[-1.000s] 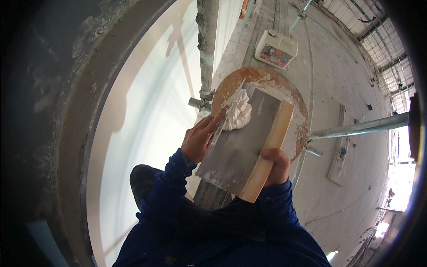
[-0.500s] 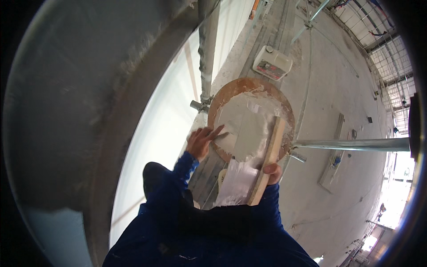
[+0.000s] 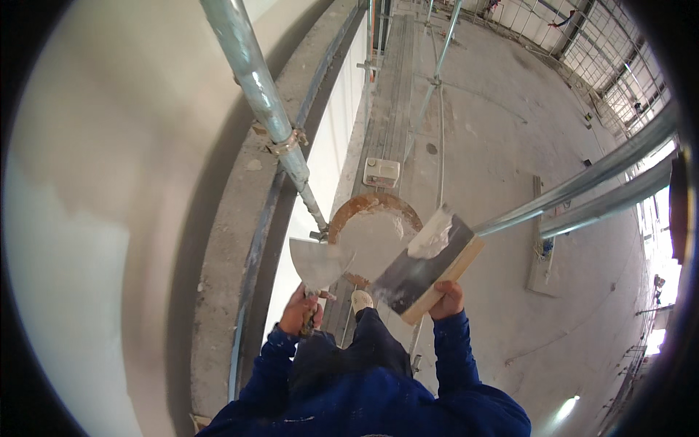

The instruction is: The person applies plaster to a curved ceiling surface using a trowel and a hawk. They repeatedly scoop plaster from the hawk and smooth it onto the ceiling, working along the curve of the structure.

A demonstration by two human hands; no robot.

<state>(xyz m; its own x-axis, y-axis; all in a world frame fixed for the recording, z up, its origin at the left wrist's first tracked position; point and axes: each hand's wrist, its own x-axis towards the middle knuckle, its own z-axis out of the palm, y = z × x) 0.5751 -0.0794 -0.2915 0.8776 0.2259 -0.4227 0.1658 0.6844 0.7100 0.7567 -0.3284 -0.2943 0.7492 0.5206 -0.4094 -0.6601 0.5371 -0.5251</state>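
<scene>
My left hand [image 3: 297, 315] is closed round the handle of a wide-bladed putty knife [image 3: 318, 264], its flared blade pointing up and away from me. My right hand [image 3: 447, 300] grips the wooden back edge of a long plastering trowel [image 3: 416, 275]. A lump of wet white plaster [image 3: 434, 242] lies on the far part of the trowel's dark blade, and thinner smears show lower down. Beyond both tools stands a round brown tub [image 3: 378, 200] holding whitish plaster. The knife blade and the trowel overlap the tub's near sides in this view and are apart from each other.
A scaffold pole [image 3: 266, 95] with a clamp slants down on my left beside a concrete ledge [image 3: 229, 218] and a pale wall [image 3: 95, 182]. More metal tubes [image 3: 619, 175] cross at the right. A white jerrycan [image 3: 381, 172] stands on the planks [image 3: 397, 87] beyond the tub.
The trowel has come up out of the tub and swung to the right. The putty knife's blade is now in plain sight. My view has risen, showing more ledge and pole at left.
</scene>
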